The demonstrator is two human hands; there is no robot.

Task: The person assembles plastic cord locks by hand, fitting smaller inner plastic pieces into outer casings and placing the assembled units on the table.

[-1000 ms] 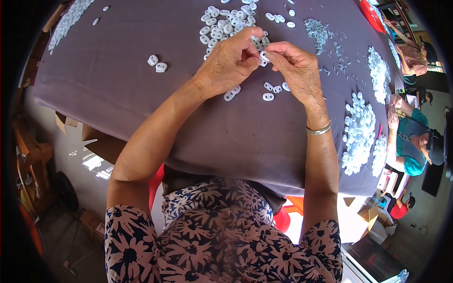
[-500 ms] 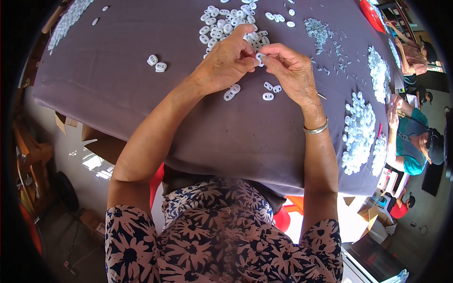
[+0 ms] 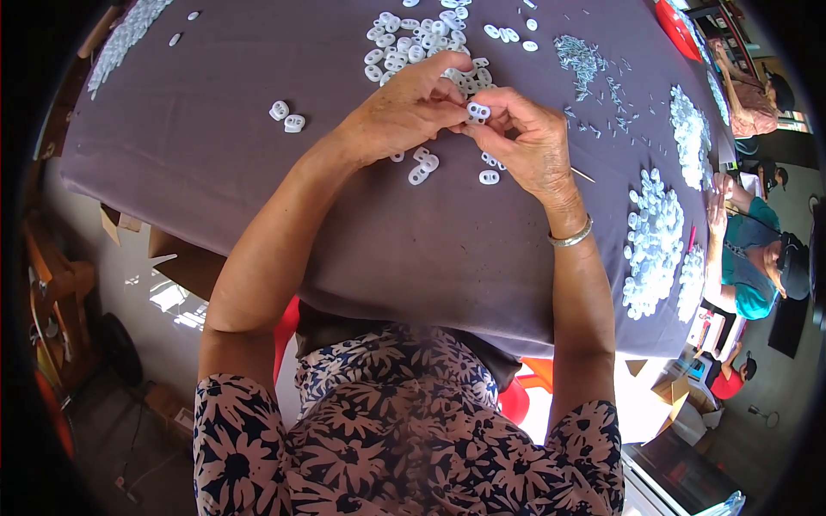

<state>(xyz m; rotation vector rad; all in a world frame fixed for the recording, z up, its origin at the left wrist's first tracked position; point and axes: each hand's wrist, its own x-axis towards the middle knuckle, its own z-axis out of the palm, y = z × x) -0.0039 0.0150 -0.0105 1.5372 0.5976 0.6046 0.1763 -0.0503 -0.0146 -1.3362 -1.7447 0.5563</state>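
Observation:
Both my hands meet over the table in front of a heap of white two-hole cord locks [image 3: 403, 53]. A single white cord lock [image 3: 478, 112] is pinched between the thumb and fingers of my right hand [image 3: 529, 142], its holes facing me. My left hand [image 3: 404, 112] is closed too, its thumb and fingertips pressed against the left side of the same piece. Just below the left fingers lie a few loose cord locks [image 3: 419, 175]. Another cord lock [image 3: 489, 177] sits under the right hand, with more partly hidden by it.
Small metal springs [image 3: 578, 60] are scattered at the far right. Piles of translucent white parts [image 3: 656, 249] lie along the right edge. A thin stick [image 3: 582, 175] shows beside my right wrist. Two cord locks [image 3: 293, 123] rest left of my hands. Co-workers [image 3: 750, 249] sit at the right.
The cord lock has turned so that its holes face me. My right wrist has shifted slightly down and left, and my left hand has moved slightly left, uncovering another loose piece below.

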